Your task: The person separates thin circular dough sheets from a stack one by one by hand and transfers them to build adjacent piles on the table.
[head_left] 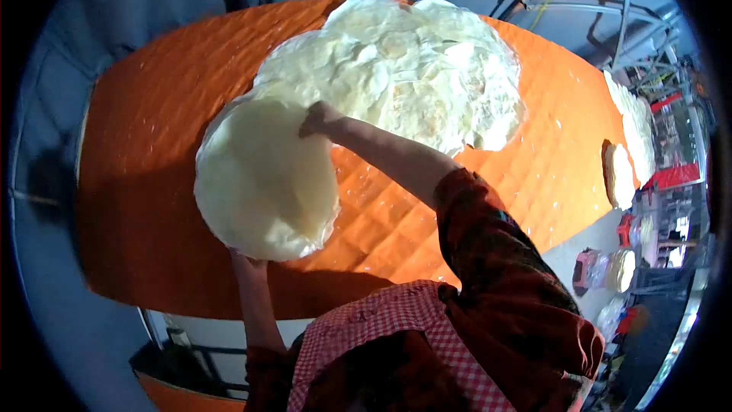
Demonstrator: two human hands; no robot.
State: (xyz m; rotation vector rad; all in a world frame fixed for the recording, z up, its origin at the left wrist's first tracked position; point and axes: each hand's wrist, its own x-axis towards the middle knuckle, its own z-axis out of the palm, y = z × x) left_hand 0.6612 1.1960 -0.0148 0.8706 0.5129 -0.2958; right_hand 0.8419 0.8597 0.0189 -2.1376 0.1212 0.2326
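A large, pale, thin round sheet [259,175] lies at the left of a spread pile of similar sheets [404,69] on an orange-covered table. My right hand [320,120] reaches across to the sheet's upper right edge, its fingers bent down and closed at that edge. At the sheet's lower edge is my left hand [248,255]; its fingers are hidden beneath the sheet, and only the wrist side shows.
The orange table [152,152] has crumbs scattered on it. Another stack of pale rounds [619,175] sits at its right end, near a longer pale row [634,122]. Metal frame bars stand behind. Bagged rounds [619,270] are at the lower right.
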